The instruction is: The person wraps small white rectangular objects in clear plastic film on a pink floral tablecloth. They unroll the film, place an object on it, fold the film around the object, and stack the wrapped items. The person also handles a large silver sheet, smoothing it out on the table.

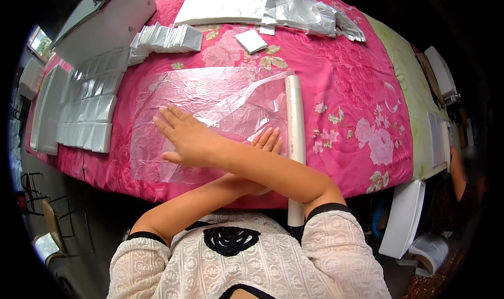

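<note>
My forearms cross in front of me, the right one on top. My right hand (189,137) reaches to the left and lies flat on a clear plastic sheet (210,89), its thumb apart from the fingers. Under the right forearm, my left hand (269,140) stretches to the right; its flat fingers rest on the same sheet, close to a long whitish roll (295,120). Part of the left hand and wrist is hidden by the right forearm. The sheet is wrinkled, and its right edge meets the roll, which extends past the table's near edge.
A pink floral cloth (346,152) covers the table. Folded plastic packets stand in a row (168,38) and in stacks (86,120) at left, beside a white box (107,23). A small white packet (251,41) and a silvery plastic pile (310,15) lie farther back. Another person's arm (458,173) shows far right.
</note>
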`<control>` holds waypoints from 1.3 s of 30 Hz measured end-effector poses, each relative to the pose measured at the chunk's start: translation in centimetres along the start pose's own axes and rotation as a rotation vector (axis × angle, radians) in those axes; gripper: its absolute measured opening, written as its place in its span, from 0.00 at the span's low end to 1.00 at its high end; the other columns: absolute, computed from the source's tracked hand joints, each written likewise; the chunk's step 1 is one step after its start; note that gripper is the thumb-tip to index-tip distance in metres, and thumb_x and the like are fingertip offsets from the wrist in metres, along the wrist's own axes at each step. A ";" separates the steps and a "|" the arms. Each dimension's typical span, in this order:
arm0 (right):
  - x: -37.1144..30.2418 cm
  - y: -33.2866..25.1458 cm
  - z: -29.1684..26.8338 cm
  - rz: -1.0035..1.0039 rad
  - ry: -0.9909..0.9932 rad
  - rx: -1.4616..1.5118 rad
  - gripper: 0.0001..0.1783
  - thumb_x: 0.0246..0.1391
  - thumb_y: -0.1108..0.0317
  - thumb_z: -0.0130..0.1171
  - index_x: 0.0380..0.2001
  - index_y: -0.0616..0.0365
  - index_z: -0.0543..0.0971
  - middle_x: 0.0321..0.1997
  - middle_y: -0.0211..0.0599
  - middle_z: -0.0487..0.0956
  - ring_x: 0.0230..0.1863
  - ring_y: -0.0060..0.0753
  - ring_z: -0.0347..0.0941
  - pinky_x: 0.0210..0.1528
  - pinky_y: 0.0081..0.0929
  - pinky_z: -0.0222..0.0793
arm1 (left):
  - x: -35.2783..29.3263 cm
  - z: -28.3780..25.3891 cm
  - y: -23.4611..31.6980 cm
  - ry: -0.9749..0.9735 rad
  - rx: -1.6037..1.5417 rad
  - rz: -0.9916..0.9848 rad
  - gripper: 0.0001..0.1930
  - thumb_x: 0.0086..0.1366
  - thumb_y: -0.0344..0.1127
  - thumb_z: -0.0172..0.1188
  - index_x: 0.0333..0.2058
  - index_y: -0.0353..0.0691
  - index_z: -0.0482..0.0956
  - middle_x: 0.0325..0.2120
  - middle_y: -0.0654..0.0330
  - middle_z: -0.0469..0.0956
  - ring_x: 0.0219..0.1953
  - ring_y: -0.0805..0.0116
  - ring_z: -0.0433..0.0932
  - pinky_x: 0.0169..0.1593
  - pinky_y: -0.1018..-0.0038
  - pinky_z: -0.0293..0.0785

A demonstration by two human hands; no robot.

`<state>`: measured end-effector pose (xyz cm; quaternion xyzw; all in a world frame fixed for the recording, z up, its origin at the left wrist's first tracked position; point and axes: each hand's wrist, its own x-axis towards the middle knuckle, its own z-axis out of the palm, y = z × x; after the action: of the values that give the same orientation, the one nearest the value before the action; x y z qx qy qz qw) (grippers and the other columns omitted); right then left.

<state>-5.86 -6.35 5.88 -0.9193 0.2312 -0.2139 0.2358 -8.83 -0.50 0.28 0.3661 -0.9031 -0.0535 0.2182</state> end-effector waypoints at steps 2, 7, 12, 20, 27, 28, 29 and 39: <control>-3.5 -0.2 -2.7 -0.055 0.037 -0.018 0.34 0.43 0.70 0.54 0.57 0.64 0.60 0.63 0.55 0.55 0.66 0.51 0.47 0.66 0.38 0.45 | -3.2 -3.1 -1.0 0.109 -0.339 -0.028 0.26 0.55 0.36 0.52 0.52 0.31 0.64 0.57 0.46 0.59 0.60 0.50 0.58 0.61 0.58 0.54; -16.7 1.9 -9.5 0.209 0.162 -0.108 0.24 0.40 0.78 0.51 0.46 0.61 0.72 0.56 0.45 0.68 0.61 0.46 0.59 0.61 0.38 0.55 | -10.1 -9.7 -4.7 -0.075 -0.206 0.050 0.24 0.50 0.30 0.57 0.49 0.35 0.68 0.53 0.51 0.66 0.56 0.54 0.65 0.58 0.60 0.60; -22.5 3.2 -9.5 0.300 0.059 -0.242 0.24 0.49 0.61 0.51 0.50 0.58 0.72 0.60 0.45 0.64 0.64 0.48 0.54 0.62 0.40 0.51 | -16.7 -12.1 -6.2 -0.023 -0.180 -0.163 0.23 0.48 0.27 0.58 0.47 0.36 0.71 0.50 0.53 0.69 0.53 0.55 0.67 0.56 0.61 0.63; -12.9 -1.0 -4.6 -0.010 -0.326 0.333 0.27 0.53 0.50 0.47 0.50 0.57 0.71 0.53 0.42 0.72 0.58 0.46 0.62 0.61 0.42 0.51 | -19.1 -13.5 -5.1 0.104 -0.207 -0.350 0.23 0.48 0.23 0.57 0.47 0.35 0.71 0.49 0.50 0.70 0.51 0.51 0.69 0.54 0.63 0.65; -3.9 -3.7 -3.0 -0.257 -0.167 0.227 0.25 0.50 0.56 0.53 0.49 0.59 0.71 0.53 0.43 0.70 0.56 0.47 0.64 0.57 0.40 0.59 | -20.5 -15.4 -3.4 0.182 -0.340 -0.583 0.22 0.52 0.26 0.57 0.49 0.35 0.70 0.50 0.49 0.69 0.51 0.53 0.69 0.54 0.66 0.65; -2.8 -2.4 -2.3 -0.243 -0.131 0.113 0.25 0.50 0.56 0.52 0.49 0.59 0.71 0.54 0.43 0.70 0.58 0.47 0.62 0.58 0.40 0.56 | -20.7 -15.5 -3.2 0.194 -0.342 -0.616 0.23 0.52 0.26 0.57 0.49 0.35 0.69 0.50 0.49 0.69 0.52 0.53 0.69 0.54 0.66 0.65; -2.1 -1.2 -1.5 -0.226 -0.092 -0.001 0.25 0.50 0.56 0.52 0.49 0.59 0.72 0.55 0.42 0.69 0.59 0.46 0.60 0.60 0.41 0.54 | -20.9 -15.5 -3.1 0.204 -0.346 -0.646 0.23 0.52 0.26 0.57 0.49 0.35 0.69 0.50 0.49 0.69 0.52 0.53 0.68 0.54 0.66 0.64; 6.1 -3.2 9.1 -0.150 0.098 -0.064 0.21 0.49 0.60 0.51 0.45 0.59 0.74 0.51 0.41 0.71 0.59 0.45 0.59 0.64 0.46 0.42 | -21.0 -14.1 -2.9 0.123 -0.182 -1.007 0.43 0.45 0.39 0.68 0.55 0.28 0.53 0.41 0.45 0.65 0.42 0.54 0.69 0.47 0.66 0.66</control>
<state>4.66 -4.00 2.12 -0.9296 0.1798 -0.2680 0.1781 12.52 12.62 4.78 0.7376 -0.5919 -0.2087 0.2492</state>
